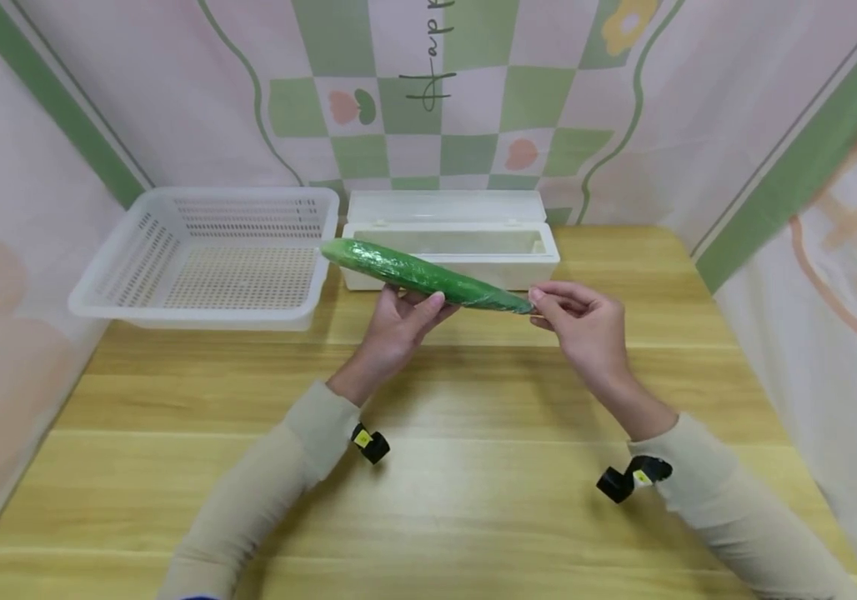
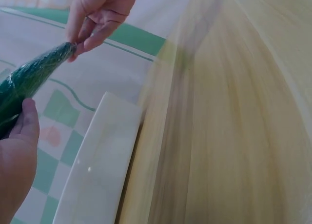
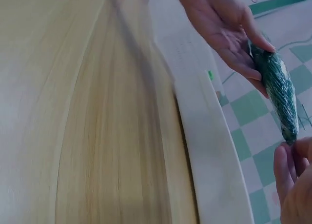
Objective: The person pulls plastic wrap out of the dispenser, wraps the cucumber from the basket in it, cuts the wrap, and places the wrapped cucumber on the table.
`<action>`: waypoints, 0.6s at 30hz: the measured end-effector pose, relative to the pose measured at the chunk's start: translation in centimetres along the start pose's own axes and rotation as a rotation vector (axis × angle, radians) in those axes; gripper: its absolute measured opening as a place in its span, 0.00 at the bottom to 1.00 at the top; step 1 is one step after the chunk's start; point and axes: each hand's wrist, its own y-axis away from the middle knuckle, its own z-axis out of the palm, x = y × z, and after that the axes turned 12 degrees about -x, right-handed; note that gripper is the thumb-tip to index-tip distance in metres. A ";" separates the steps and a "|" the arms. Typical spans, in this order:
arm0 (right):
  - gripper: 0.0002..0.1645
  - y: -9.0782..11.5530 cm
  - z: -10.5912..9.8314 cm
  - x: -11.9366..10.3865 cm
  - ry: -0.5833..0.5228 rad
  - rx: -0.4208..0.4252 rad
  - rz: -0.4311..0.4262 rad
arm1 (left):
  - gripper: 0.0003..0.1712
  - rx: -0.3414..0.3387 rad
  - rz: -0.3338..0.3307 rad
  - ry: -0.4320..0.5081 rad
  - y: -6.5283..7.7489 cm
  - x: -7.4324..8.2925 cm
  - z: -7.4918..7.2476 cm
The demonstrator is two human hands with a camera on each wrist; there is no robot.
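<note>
A long green cucumber (image 1: 428, 277) wrapped in shiny clear film is held up above the table, in front of a white box. My left hand (image 1: 402, 325) grips it around the middle, thumb on the near side and fingers beneath. At its narrow right end my right hand (image 1: 582, 325) pinches the tip between thumb and fingers. The left wrist view shows the wrapped cucumber (image 2: 36, 75) running from the left palm to the right fingertips. In the right wrist view, film wrinkles cover the cucumber (image 3: 280, 92) down to the pinched end.
The white box (image 1: 451, 271) stands at the back of the wooden table (image 1: 428, 467), its lid (image 1: 447, 206) raised. To its left sits a white perforated basket (image 1: 207, 315). A patterned cloth (image 1: 473, 100) hangs behind, and more cloth borders both sides.
</note>
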 end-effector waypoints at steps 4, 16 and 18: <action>0.13 0.3 0.4 0.2 0.372 0.009 -0.185 | 0.30 0.015 0.027 -0.013 -0.1 -0.3 0.1; 0.18 0.0 0.5 1.5 0.908 -0.133 -0.527 | 0.37 0.010 -0.002 0.029 0.5 -1.1 -0.3; 0.17 -0.2 0.2 1.4 0.914 -0.157 -0.539 | 0.39 -0.001 -0.029 -0.007 0.7 -0.9 -0.3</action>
